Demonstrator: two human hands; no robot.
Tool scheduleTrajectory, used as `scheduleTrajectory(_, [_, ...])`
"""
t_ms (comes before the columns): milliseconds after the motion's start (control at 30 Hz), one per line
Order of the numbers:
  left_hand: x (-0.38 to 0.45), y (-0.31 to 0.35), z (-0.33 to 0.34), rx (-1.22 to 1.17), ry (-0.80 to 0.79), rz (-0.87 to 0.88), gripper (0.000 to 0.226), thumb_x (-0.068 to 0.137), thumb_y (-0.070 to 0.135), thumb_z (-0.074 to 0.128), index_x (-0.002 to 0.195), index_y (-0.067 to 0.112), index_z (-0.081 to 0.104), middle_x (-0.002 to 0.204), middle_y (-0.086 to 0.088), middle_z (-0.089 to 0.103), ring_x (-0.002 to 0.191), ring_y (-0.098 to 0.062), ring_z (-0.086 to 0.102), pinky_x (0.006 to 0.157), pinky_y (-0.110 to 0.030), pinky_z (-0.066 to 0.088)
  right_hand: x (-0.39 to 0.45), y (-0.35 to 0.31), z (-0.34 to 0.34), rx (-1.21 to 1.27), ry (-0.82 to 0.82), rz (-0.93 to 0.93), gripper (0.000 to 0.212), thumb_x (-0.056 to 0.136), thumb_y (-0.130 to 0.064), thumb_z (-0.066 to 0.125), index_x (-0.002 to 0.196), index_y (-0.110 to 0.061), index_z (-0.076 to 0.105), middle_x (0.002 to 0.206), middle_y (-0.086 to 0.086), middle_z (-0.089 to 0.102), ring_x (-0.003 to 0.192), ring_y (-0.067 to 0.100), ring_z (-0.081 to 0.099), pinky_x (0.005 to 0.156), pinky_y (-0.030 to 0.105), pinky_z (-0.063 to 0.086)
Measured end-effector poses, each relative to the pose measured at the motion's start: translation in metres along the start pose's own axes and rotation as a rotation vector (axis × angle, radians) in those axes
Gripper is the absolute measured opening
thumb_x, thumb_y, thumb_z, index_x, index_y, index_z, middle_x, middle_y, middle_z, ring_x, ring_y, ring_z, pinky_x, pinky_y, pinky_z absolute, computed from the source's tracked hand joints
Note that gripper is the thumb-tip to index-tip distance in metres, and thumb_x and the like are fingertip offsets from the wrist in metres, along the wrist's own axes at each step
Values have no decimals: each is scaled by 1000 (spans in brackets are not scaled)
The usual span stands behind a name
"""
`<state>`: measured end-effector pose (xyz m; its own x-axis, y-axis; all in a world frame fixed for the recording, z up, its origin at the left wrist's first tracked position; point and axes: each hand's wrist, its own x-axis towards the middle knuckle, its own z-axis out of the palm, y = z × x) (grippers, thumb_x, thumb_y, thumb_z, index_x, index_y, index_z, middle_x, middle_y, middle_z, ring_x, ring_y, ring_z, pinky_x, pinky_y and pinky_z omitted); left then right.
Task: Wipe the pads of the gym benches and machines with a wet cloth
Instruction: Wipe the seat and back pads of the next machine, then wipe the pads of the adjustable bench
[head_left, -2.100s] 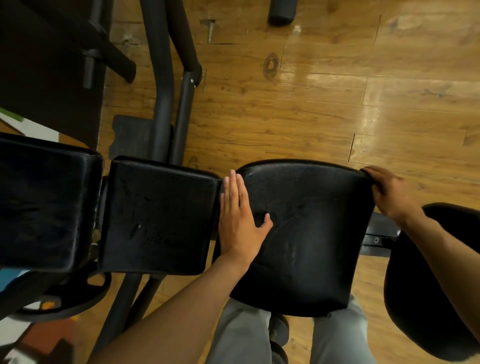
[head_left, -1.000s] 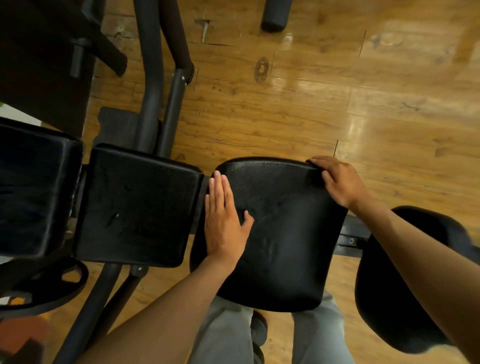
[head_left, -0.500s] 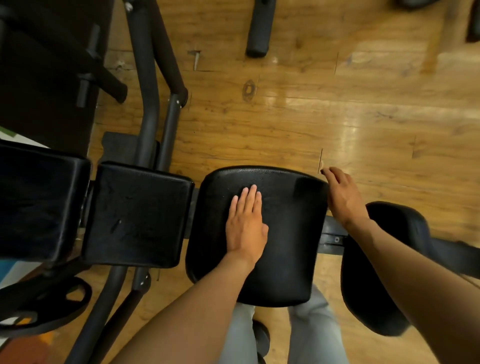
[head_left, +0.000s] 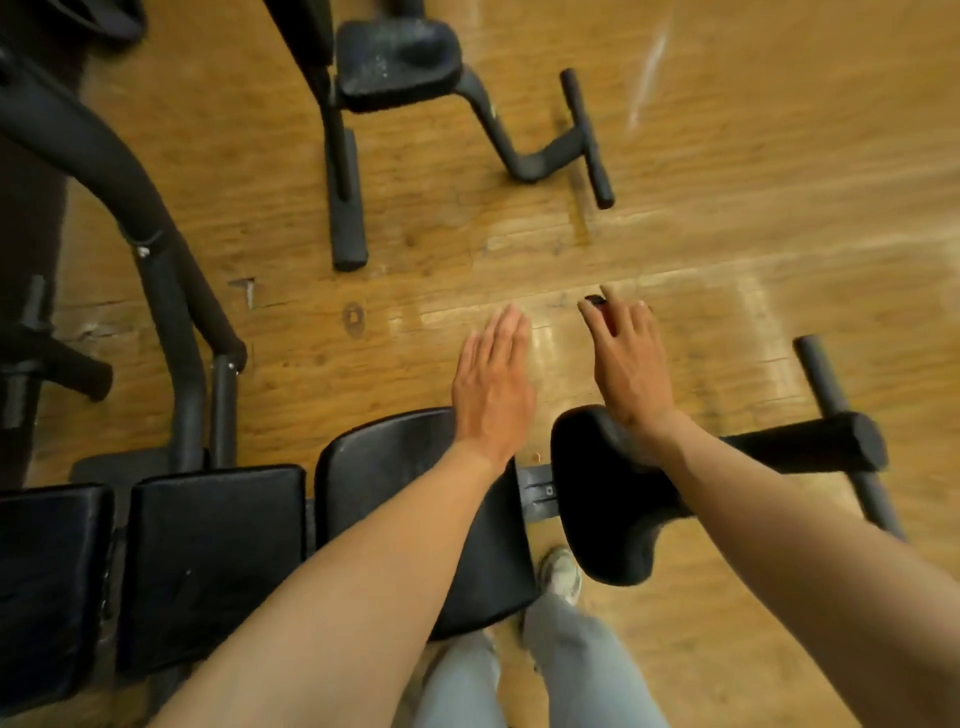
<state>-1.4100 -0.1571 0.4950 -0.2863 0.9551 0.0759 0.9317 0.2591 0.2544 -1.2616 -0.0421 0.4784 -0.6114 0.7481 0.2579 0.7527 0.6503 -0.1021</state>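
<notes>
both forearms are bare to the edge of the frame, with no sleeves, watch or bands showing. the left hand (head_left: 493, 387) and right hand (head_left: 631, 366) wear no gloves or rings. the legs are in light grey trousers (head_left: 566, 670), and one foot wears a pale grey-white sneaker (head_left: 562, 571).

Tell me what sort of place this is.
Most likely a gym. A row of black padded bench pads sits on a dark tubular machine frame, a foam roller bar sticks out at the right, and another padded seat stands across the wooden floor.
</notes>
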Motion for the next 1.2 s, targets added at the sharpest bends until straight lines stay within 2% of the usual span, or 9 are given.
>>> scheduleTrajectory(100, [26, 44, -37, -50, 24, 69, 84, 82, 9, 69, 157, 12, 33, 168, -5, 26, 155, -23, 24, 127, -40, 19, 9, 33, -56, -42, 45, 48, 50, 89, 1, 44, 137, -6, 53, 143, 26, 49, 116, 42, 46, 98, 54, 46])
scheduleTrajectory(233, [56, 110, -70, -46, 83, 163, 80, 81, 7, 65, 155, 13, 36, 166, -5, 30, 154, -23, 26, 127, -39, 18, 10, 93, -121, -74, 66, 98, 49, 89, 2, 42, 137, -8, 50, 144, 23, 47, 113, 45, 50, 99, 55, 45])
scheduleTrajectory(433, [98, 233, -73, 31, 145, 299, 82, 84, 11, 71, 156, 13, 33, 167, -6, 27, 155, -24, 23, 128, -40, 19, 1, 230, -187, -79, 238, 50, 43, 92, 7, 50, 132, -7, 54, 137, 20, 54, 109, 41, 53, 94, 49, 45])
scheduleTrajectory(600, [131, 348, -49, 42, 136, 284, 78, 89, 13, 70, 157, 11, 32, 168, -7, 24, 156, -24, 22, 127, -40, 20, -8, 352, -221, -106, 305, -51, 36, 94, 4, 47, 126, -6, 57, 135, 21, 56, 108, 40, 55, 97, 48, 43])
scheduleTrajectory(733, [148, 417, -40, 45, 135, 236, 79, 87, 13, 70, 157, 13, 33, 168, -4, 24, 155, -22, 22, 126, -39, 21, -9, 406, -229, -120, 280, -102, 36, 93, 5, 47, 125, -7, 56, 135, 21, 55, 109, 41, 56, 100, 48, 43])
scheduleTrajectory(867, [180, 438, -50, 113, 151, 145, 80, 87, 18, 72, 157, 15, 32, 169, -4, 23, 156, -21, 21, 126, -38, 21, 21, 427, -231, -142, 232, -81, 38, 89, 3, 45, 125, -6, 55, 133, 24, 55, 109, 43, 56, 104, 51, 43])
scheduleTrajectory(1033, [219, 432, -61, 164, 160, 41, 78, 89, 23, 70, 157, 15, 32, 169, -4, 23, 155, -22, 22, 125, -40, 23, 79, 428, -225, -129, 215, -128, 37, 87, 4, 56, 122, -7, 57, 128, 22, 59, 102, 41, 59, 96, 48, 47])
scheduleTrajectory(1200, [274, 409, -71, 137, 181, -55, 77, 88, 18, 70, 156, 14, 33, 168, -5, 24, 156, -22, 21, 125, -40, 22, 150, 423, -212, -116, 147, -205, 57, 76, 6, 71, 128, -9, 53, 134, 20, 55, 108, 38, 58, 100, 46, 45])
